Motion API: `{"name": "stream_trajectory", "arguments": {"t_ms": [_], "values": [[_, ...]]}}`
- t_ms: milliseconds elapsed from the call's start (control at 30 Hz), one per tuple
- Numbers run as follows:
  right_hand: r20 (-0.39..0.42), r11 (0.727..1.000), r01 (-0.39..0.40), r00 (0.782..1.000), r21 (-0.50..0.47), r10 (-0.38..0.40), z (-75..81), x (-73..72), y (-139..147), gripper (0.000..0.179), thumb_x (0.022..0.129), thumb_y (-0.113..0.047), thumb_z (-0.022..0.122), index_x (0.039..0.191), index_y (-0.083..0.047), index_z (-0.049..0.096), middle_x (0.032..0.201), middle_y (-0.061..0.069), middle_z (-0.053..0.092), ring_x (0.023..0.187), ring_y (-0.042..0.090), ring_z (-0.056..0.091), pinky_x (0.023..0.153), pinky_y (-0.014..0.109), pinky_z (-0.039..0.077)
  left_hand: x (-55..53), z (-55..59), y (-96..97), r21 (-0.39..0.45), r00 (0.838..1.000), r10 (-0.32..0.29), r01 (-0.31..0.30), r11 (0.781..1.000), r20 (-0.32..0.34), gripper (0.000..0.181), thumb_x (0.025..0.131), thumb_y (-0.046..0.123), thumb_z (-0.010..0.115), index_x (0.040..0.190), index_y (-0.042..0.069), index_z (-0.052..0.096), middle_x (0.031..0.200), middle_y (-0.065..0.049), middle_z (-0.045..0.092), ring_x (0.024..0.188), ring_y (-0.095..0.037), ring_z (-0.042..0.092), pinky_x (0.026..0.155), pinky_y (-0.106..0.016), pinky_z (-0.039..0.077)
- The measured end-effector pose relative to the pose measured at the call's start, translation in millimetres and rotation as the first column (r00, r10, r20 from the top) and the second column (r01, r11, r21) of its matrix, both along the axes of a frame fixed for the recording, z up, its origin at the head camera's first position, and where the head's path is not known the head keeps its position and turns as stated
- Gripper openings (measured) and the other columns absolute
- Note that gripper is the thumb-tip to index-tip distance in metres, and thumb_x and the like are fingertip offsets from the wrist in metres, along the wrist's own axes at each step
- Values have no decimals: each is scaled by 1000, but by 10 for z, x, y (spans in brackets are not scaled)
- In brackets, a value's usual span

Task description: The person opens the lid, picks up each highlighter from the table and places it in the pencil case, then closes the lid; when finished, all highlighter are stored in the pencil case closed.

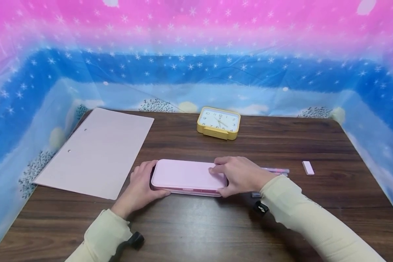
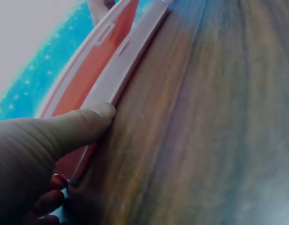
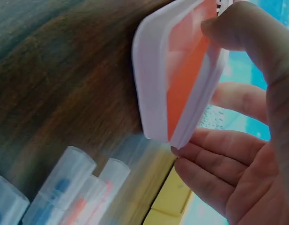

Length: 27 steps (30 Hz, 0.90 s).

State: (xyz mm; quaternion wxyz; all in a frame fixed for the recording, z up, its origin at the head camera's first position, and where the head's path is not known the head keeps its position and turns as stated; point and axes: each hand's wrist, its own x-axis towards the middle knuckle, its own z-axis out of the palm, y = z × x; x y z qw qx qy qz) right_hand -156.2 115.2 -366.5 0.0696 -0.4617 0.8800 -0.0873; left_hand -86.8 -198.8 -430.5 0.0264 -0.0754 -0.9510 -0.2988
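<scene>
My right hand [image 3: 280, 122] is coming in from the right side, holding one end of a pale pink case [image 3: 151, 70]. My thumb [image 3: 224, 28] is lying over its upper part, while my other fingers [image 3: 219, 150] are bending toward its right edge and lower corner. The case is standing slightly ajar, orange-red showing between its two halves. At lower left, four clear-ended pens [image 3: 64, 180] are resting on the dark wooden table [image 3: 78, 84], showing blue, orange and pink. A yellow object [image 3: 172, 197] is sitting below, and blue cloth [image 3: 247, 70] is filling the background.

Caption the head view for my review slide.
Left hand and right hand hold a slightly open pink case on the wood-grain table, a yellow clock behind it.
</scene>
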Motion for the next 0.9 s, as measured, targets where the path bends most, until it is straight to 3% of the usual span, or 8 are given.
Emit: {"name": "stream_trajectory", "arguments": {"t_ms": [233, 367, 533, 767, 900], "values": [[111, 998, 44, 993, -42, -39, 15, -5, 69, 55, 82, -45, 71, 131, -19, 65, 136, 8, 61, 96, 13, 64, 88, 33, 50, 43, 40, -8, 28, 1000, -6, 6, 1000, 9, 95, 68, 37, 88, 140, -3, 41, 128, -22, 51, 114, -36, 42, 101, -56, 32], [121, 990, 55, 992, -133, -39, 16, -34, 141, 44, 84, -44, 71, 121, -21, 70, 123, -4, 68, 98, 10, 64, 90, 33, 53, 50, 70, -2, 56, 1000, -12, 13, 998, -5, 93, 69, 41, 87, 139, -3, 43, 126, -21, 52, 113, -35, 42, 100, -55, 34], [155, 960, 98, 986, -263, -58, -24, -90, 227, 28, 86, -42, 74, 108, -25, 71, 105, -14, 69, 89, 5, 65, 82, 30, 56, 67, 71, 8, 51, 1000, -16, 18, 999, -25, 85, 71, 39, 86, 134, -3, 47, 123, -20, 53, 111, -34, 43, 97, -52, 36], [261, 906, 198, 960, -374, -102, 23, -160, 310, 15, 90, -33, 72, 104, -28, 71, 99, -15, 70, 89, 1, 65, 82, 29, 56, 82, 116, 6, 50, 1000, -17, 18, 999, -19, 73, 75, 31, 85, 130, -4, 53, 120, -18, 55, 111, -33, 49, 97, -50, 43], [275, 883, 224, 955, -413, -113, 69, -204, 324, 10, 93, -28, 69, 103, -26, 71, 96, -13, 71, 85, 4, 65, 77, 30, 56, 66, 168, 2, 38, 1000, -23, 24, 999, -7, 71, 75, 24, 85, 133, -5, 54, 111, -15, 57, 93, -24, 55, 83, -39, 49]]}}
